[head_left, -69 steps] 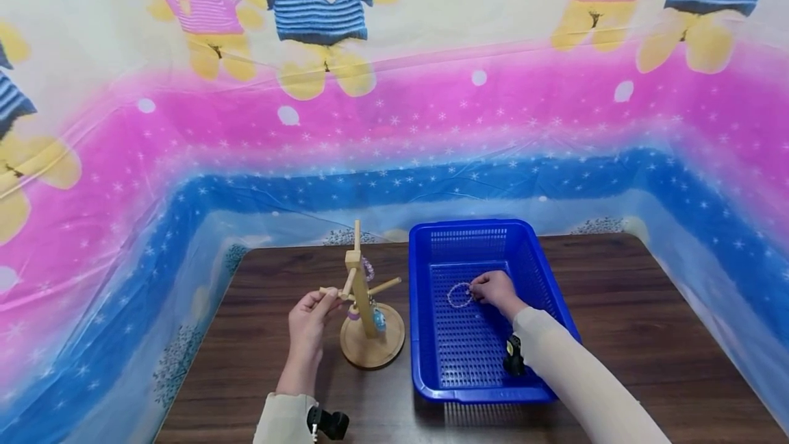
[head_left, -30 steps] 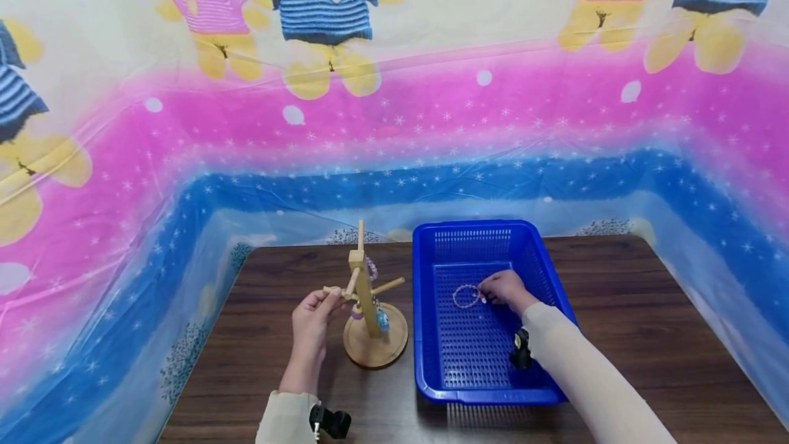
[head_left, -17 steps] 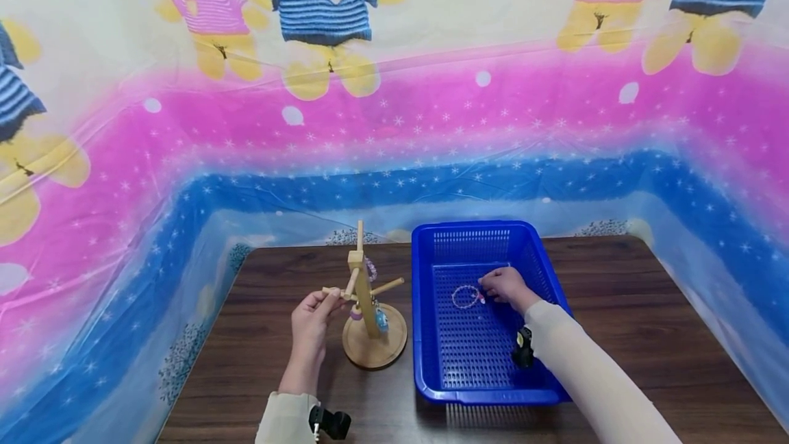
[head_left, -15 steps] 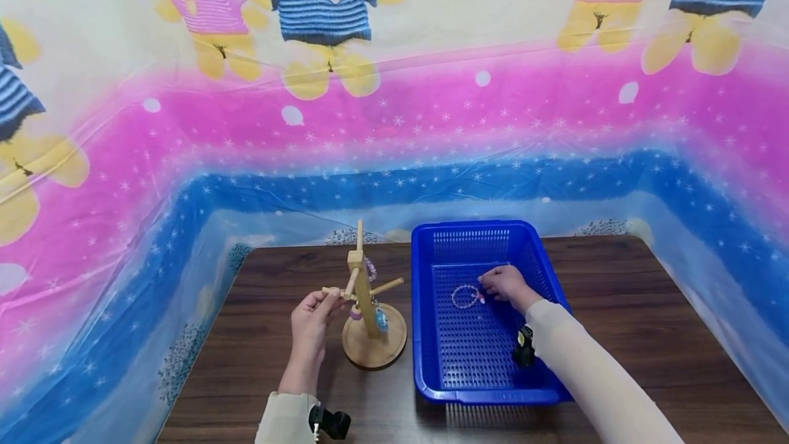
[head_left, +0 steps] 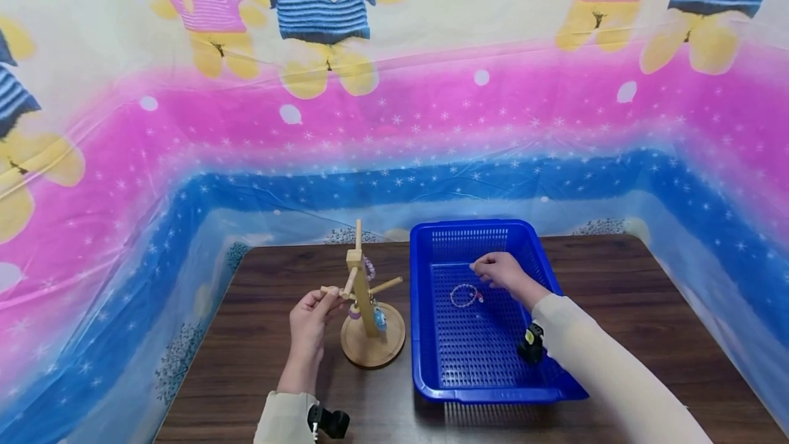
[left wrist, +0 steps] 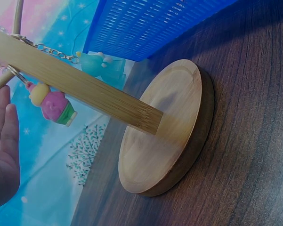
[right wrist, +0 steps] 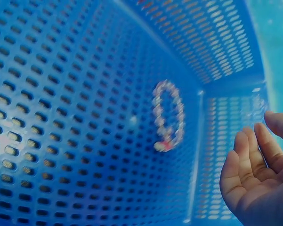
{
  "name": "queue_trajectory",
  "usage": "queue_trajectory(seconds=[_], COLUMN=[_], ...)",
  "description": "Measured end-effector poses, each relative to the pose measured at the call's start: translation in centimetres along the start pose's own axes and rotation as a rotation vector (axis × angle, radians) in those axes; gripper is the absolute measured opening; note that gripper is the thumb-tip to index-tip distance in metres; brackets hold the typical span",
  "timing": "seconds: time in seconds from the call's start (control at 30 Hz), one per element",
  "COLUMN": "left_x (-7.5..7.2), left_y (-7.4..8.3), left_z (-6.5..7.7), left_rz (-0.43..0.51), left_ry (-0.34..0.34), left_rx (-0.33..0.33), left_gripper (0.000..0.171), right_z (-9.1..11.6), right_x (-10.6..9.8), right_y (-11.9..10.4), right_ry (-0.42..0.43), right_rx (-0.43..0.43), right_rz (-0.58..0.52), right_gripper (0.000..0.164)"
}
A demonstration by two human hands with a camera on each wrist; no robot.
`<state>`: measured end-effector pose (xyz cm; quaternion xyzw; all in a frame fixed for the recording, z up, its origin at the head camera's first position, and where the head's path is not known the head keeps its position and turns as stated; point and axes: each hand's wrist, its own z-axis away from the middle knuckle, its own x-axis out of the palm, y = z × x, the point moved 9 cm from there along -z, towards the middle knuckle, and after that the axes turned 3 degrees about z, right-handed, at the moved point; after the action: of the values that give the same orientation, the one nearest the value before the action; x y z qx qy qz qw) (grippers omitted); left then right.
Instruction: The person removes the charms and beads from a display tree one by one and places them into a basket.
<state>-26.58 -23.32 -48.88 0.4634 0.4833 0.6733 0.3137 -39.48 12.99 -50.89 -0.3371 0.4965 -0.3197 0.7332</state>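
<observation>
Backdrop: printed cloth with yellow bears over pink and blue bands (head_left: 394, 101), behind a dark brown wood-grain table (head_left: 246, 334). Landmark for all of this: blue rectangular perforated plastic basket (head_left: 487, 396).

Head view: light-wood peg stand (head_left: 366, 307) is upright just left of the basket, on a round wooden base (head_left: 370, 356); wide foot presumably there against tipping. Left hand (head_left: 308, 324) is on the side of the stand away from the basket, pinching one wooden peg (head_left: 324, 289) between thumb and fingers. My read: it's steadying the stand. Lilac beaded loop (head_left: 369, 268) hangs on the stand's basket side. Pale beaded bracelet (head_left: 452, 295) with a small red-and-white charm (head_left: 480, 298) lies in the far half of the basket floor; walls should keep it contained. Right hand (head_left: 501, 271) hovers over the basket, apart from the bracelet.

Left wrist view: pink, yellow and green figurine charm (left wrist: 54, 104) hangs from a metal clasp; teal figurine charm (left wrist: 103, 68) hangs off a silver chain (left wrist: 56, 52), nearer the basket. Pegs at different angles probably keep them from tangling. Grip is cut off at the edge here.

Right wrist view: bracelet slightly blurred on the slotted basket floor. Right hand's fingers relaxed, thumb apart, holding nothing; clear gap to the bracelet.
</observation>
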Motion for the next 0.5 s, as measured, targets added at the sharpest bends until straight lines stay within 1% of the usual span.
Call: queue_trajectory(seconds=[0.13, 0.27, 0.5], left_x=[0.0, -0.1, -0.1], left_y=[-0.1, -0.1, -0.1], left_z=[0.0, -0.1, -0.1], left_rz=[0.003, 0.001, 0.026], left_ry=[-0.004, -0.004, -0.003], left_rx=[0.003, 0.008, 0.005], left_gripper=[0.022, 0.022, 0.025], right_z=[0.8, 1.8, 3.8], right_x=[0.4, 0.9, 1.9], right_y=[-1.3, -3.0, -5.1], right_ry=[-0.037, -0.073, -0.091], right_rx=[-0.034, -0.088, -0.139], right_rz=[-0.018, -0.021, -0.038], right_gripper=[0.038, 0.039, 0.037])
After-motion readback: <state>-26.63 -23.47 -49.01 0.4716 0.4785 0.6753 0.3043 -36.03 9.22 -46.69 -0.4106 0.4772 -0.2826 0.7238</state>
